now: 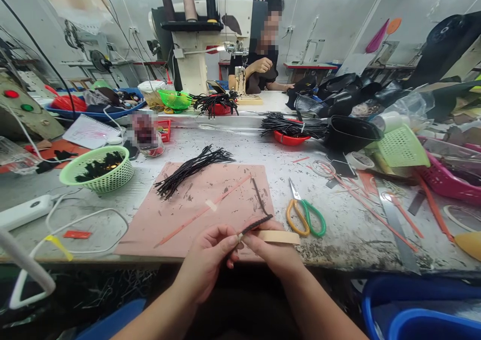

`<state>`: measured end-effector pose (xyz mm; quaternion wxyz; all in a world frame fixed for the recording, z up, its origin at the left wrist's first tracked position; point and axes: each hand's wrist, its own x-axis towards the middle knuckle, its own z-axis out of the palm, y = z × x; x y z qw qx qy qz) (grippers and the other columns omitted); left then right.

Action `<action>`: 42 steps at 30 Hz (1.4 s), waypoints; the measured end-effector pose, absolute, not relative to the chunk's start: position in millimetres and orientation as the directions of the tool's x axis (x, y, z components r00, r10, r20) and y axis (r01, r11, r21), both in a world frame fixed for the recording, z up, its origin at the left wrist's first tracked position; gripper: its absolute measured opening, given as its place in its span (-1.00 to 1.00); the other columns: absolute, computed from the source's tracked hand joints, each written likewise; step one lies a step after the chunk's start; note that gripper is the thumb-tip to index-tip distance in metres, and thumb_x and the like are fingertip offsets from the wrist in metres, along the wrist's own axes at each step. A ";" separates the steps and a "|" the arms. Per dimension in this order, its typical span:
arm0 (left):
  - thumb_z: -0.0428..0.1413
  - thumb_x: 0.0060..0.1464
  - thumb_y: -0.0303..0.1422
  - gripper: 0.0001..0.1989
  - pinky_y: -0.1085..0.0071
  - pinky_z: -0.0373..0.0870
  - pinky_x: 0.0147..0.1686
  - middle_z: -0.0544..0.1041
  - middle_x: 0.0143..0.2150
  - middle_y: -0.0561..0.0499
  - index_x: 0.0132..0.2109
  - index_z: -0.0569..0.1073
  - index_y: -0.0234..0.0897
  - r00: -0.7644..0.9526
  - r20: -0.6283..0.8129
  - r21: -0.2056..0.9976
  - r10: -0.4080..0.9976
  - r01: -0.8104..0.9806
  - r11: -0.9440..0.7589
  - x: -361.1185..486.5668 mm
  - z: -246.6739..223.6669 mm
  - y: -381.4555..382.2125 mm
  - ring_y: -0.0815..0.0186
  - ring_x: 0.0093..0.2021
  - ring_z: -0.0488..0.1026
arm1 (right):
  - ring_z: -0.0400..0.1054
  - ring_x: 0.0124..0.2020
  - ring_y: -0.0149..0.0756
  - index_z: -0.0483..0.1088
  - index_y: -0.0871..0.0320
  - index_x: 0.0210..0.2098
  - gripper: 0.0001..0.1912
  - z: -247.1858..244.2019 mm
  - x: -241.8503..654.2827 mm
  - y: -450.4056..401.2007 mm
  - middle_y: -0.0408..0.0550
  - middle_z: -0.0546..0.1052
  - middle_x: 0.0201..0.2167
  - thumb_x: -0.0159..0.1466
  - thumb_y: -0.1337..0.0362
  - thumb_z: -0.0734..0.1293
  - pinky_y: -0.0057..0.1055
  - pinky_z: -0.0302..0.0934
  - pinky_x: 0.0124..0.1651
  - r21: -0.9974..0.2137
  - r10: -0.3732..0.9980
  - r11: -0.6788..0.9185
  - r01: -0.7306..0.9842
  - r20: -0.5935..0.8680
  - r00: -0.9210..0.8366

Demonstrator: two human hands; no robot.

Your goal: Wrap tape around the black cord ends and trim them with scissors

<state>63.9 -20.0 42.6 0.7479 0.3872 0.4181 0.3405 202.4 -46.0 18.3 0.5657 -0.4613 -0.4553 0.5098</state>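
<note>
A black braided cord [259, 222] is held between my two hands near the front edge of the table, its thin far end trailing up over the pink sheet. My left hand [206, 260] pinches the cord's near end, where a small pale wrap, apparently tape, shows at the fingertips. Closed on the same cord, my right hand [278, 255] has its thumb beside that wrap. A flat roll of beige tape [283, 237] sticks out past my right fingers; whether they grip it is hidden. Beyond lies a bundle of black braided cords [195, 169] on the pink sheet [150, 224].
Scissors [304, 214] with orange and green handles lie right of the sheet. A green basket [124, 172] of black pieces stands left. Red bowls [291, 138] hold more cords. A metal ruler [398, 229] lies right. A person [263, 66] sits behind a sewing machine [195, 74].
</note>
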 end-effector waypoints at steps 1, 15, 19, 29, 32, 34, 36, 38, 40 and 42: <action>0.28 -0.25 -0.28 -0.78 0.57 0.18 -0.61 0.39 -0.59 0.11 -0.50 0.43 -0.32 0.401 -0.332 0.896 0.854 -0.148 0.418 63.1 42.7 -19.6 0.48 -0.59 0.27 | 0.36 -0.51 -0.34 0.43 0.15 -0.53 -0.91 19.7 201.3 -46.1 -0.13 0.49 -0.58 0.03 0.26 0.34 -0.45 0.26 -0.44 -0.992 0.996 0.052 -0.114 0.043 0.083; 0.28 -0.26 -0.23 -0.72 0.53 0.24 -0.57 0.42 -0.64 0.08 -0.54 0.39 -0.33 0.532 -0.375 0.847 0.759 -0.135 0.514 57.2 45.2 -13.0 0.47 -0.63 0.31 | 0.38 -0.48 -0.31 0.50 0.14 -0.48 -0.91 28.1 209.2 -43.1 -0.11 0.52 -0.55 0.02 0.30 0.34 -0.44 0.26 -0.44 -0.995 1.000 -0.009 0.098 -0.007 0.021; 0.31 -0.31 -0.24 -0.69 0.58 0.16 -0.68 0.38 -0.69 0.08 -0.58 0.38 -0.34 0.583 -0.428 0.797 0.691 -0.116 0.592 53.6 44.9 -11.6 0.51 -0.70 0.25 | 0.37 -0.40 -0.30 0.49 0.15 -0.47 -0.90 28.7 210.8 -40.7 -0.09 0.51 -0.47 0.03 0.27 0.35 -0.43 0.27 -0.37 -0.999 0.998 0.009 0.042 0.007 -0.060; 0.28 -0.29 -0.18 -0.65 0.65 -0.07 -0.79 0.37 -0.74 0.13 -0.51 0.31 -0.31 0.487 -0.461 0.808 0.742 -0.116 0.578 59.4 36.6 -15.3 0.59 -0.79 0.12 | 0.25 -0.57 -0.43 0.37 0.12 -0.55 -0.93 21.5 205.1 -37.8 -0.22 0.40 -0.63 -0.03 0.28 0.35 -0.47 0.23 -0.46 -0.999 0.998 -0.045 0.002 -0.045 0.047; 0.27 -0.27 -0.19 -0.66 0.65 -0.18 -0.79 0.33 -0.76 0.16 -0.53 0.31 -0.32 0.548 -0.463 0.793 0.696 -0.095 0.602 57.0 36.7 -14.1 0.64 -0.82 0.02 | 0.30 -0.53 -0.40 0.41 0.12 -0.50 -0.89 11.9 204.1 -40.3 -0.19 0.44 -0.59 -0.03 0.23 0.38 -0.43 0.27 -0.42 -0.997 0.997 -0.043 -0.062 -0.047 0.063; 0.27 -0.27 -0.20 -0.67 0.65 -0.24 -0.79 0.27 -0.79 0.20 -0.51 0.32 -0.32 0.631 -0.476 0.742 0.613 -0.087 0.665 54.6 36.6 -13.4 0.67 -0.83 -0.06 | 0.34 -0.48 -0.36 0.44 0.12 -0.48 -0.84 8.2 205.5 -41.8 -0.15 0.48 -0.53 -0.04 0.19 0.40 -0.42 0.28 -0.39 -0.992 0.999 -0.046 -0.115 -0.047 0.011; 0.29 -0.28 -0.21 -0.67 0.63 -0.27 -0.80 0.25 -0.80 0.21 -0.50 0.33 -0.32 0.682 -0.483 0.695 0.549 -0.083 0.714 53.6 35.7 -13.3 0.67 -0.84 -0.09 | 0.36 -0.45 -0.35 0.45 0.12 -0.48 -0.84 9.1 207.5 -41.9 -0.14 0.49 -0.51 -0.05 0.19 0.41 -0.44 0.28 -0.38 -0.988 0.998 -0.041 -0.146 -0.033 -0.057; 0.30 -0.30 -0.21 -0.66 0.63 -0.27 -0.80 0.28 -0.78 0.18 -0.51 0.33 -0.32 0.669 -0.491 0.690 0.559 -0.094 0.718 54.6 33.9 -13.9 0.66 -0.84 -0.06 | 0.35 -0.48 -0.37 0.43 0.13 -0.52 -0.88 13.7 208.7 -40.4 -0.16 0.48 -0.54 -0.04 0.22 0.41 -0.47 0.26 -0.41 -0.990 0.996 0.002 -0.141 0.013 -0.083; 0.30 -0.30 -0.21 -0.66 0.64 -0.22 -0.80 0.36 -0.71 0.15 -0.50 0.33 -0.32 0.598 -0.481 0.734 0.641 -0.125 0.668 56.8 31.9 -14.7 0.65 -0.83 0.01 | 0.32 -0.51 -0.40 0.42 0.14 -0.54 -0.92 18.8 208.5 -38.1 -0.18 0.46 -0.59 0.00 0.26 0.38 -0.48 0.24 -0.42 -0.992 0.994 0.049 -0.118 0.060 -0.091; 0.28 -0.27 -0.19 -0.68 0.63 -0.06 -0.76 0.38 -0.68 0.14 -0.49 0.35 -0.30 0.513 -0.432 0.808 0.742 -0.145 0.570 58.5 30.7 -15.4 0.59 -0.78 0.14 | 0.30 -0.53 -0.40 0.43 0.14 -0.54 -0.94 21.4 206.7 -36.2 -0.19 0.44 -0.61 0.03 0.29 0.34 -0.48 0.23 -0.43 -0.994 0.994 0.073 -0.082 0.080 -0.081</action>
